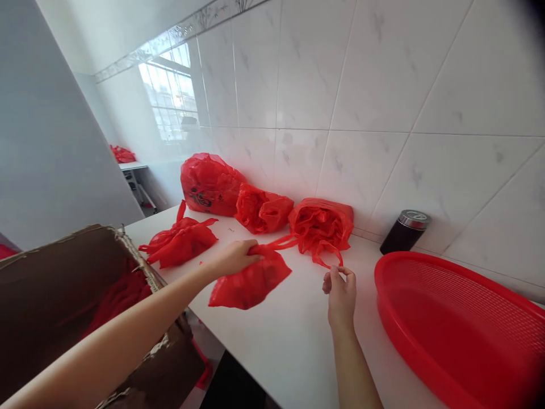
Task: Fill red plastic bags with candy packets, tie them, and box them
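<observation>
My left hand [238, 258] is closed around the gathered neck of a filled red plastic bag [255, 284], above the white table. Its loose handles stretch right towards a bundle of red plastic bags [321, 224] against the wall. My right hand [342, 292] pinches a thin red handle loop that hangs from the front of that bundle. Whether the left bag's handles touch the bundle, I cannot tell. Left of my left hand, another knotted red bag [183, 241] lies on the table.
A crumpled red bag [264, 209] and a large printed red bag [210, 184] stand along the tiled wall. To the right are a red plastic basket [389, 301] and a dark tumbler [400, 236] with a silver lid. An open cardboard box [63, 255] holding red material stands at the left.
</observation>
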`<state>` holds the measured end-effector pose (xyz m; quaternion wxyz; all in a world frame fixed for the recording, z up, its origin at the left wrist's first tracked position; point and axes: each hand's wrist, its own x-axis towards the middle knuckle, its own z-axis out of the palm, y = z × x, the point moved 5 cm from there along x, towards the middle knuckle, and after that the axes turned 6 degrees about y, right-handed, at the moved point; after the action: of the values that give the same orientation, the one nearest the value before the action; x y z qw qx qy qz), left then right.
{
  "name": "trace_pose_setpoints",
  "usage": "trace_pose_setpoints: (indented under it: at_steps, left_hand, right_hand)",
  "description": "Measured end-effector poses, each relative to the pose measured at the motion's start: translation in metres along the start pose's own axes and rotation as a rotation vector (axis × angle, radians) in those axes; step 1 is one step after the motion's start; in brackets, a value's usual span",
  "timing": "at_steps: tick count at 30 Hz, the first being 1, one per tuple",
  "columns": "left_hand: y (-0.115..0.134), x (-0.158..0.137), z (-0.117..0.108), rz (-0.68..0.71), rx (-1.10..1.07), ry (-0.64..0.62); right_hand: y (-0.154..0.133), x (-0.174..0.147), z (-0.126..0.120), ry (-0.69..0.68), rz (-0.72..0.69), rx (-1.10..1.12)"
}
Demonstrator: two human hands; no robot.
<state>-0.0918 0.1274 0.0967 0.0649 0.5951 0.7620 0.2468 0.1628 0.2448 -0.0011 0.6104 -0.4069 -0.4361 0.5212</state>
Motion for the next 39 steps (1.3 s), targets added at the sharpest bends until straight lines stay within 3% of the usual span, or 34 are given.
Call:
trace_pose_setpoints:
  at_steps: [4, 9, 12, 15, 18, 22, 24, 26, 28, 31, 33, 36, 38, 39]
  left_hand:
    - [-0.078, -0.009, -0.029, -0.193, 0.030, 0.097]
    - [-0.164, -0.018, -0.040, -0.313, 0.073, 0.165]
    - [-0.199, -0.017, -0.049, -0.318, 0.160, 0.232]
    - [-0.218, -0.016, -0.059, -0.308, 0.255, 0.306]
    - [-0.213, -0.017, -0.064, -0.298, 0.346, 0.388]
    - [-0.176, -0.025, -0.050, -0.168, 0.426, 0.428]
    - [-0.159, -0.028, -0.028, 0.003, 0.476, 0.292]
    - [-0.158, -0.032, -0.005, 0.119, 0.538, 0.102]
    - [-0.171, -0.033, 0.007, 0.111, 0.583, -0.020]
    - [-0.186, -0.027, 0.009, 0.068, 0.604, -0.059]
    - [-0.178, -0.019, 0.011, 0.085, 0.613, -0.059]
    - [-0.147, -0.006, 0.030, 0.124, 0.554, -0.070]
    - [-0.119, 0.000, 0.053, 0.212, 0.377, -0.131]
    - [-0.106, 0.003, 0.066, 0.246, 0.263, -0.179]
  right_hand:
    - [0.033, 0.002, 0.004, -0.052, 0.059, -0.176]
    - [0.061, 0.000, 0.007, -0.085, 0.061, -0.299]
    - [0.066, -0.003, 0.009, -0.124, 0.041, -0.365]
    - [0.066, -0.005, 0.010, -0.145, 0.023, -0.409]
    - [0.065, -0.005, 0.011, -0.145, 0.010, -0.430]
    - [0.063, -0.008, 0.011, -0.150, -0.019, -0.443]
    - [0.062, -0.008, 0.011, -0.161, -0.030, -0.446]
    - [0.063, -0.007, 0.012, -0.171, -0.030, -0.444]
    - [0.064, -0.004, 0.015, -0.177, -0.027, -0.439]
    - [0.059, -0.009, 0.022, -0.184, -0.030, -0.417]
    - [0.042, -0.023, 0.022, -0.189, -0.034, -0.396]
    - [-0.010, -0.057, 0.008, -0.277, -0.075, -0.377]
    - [-0.057, -0.082, -0.007, -0.502, -0.213, -0.464]
    - [-0.085, -0.089, -0.026, -0.468, -0.320, -0.523]
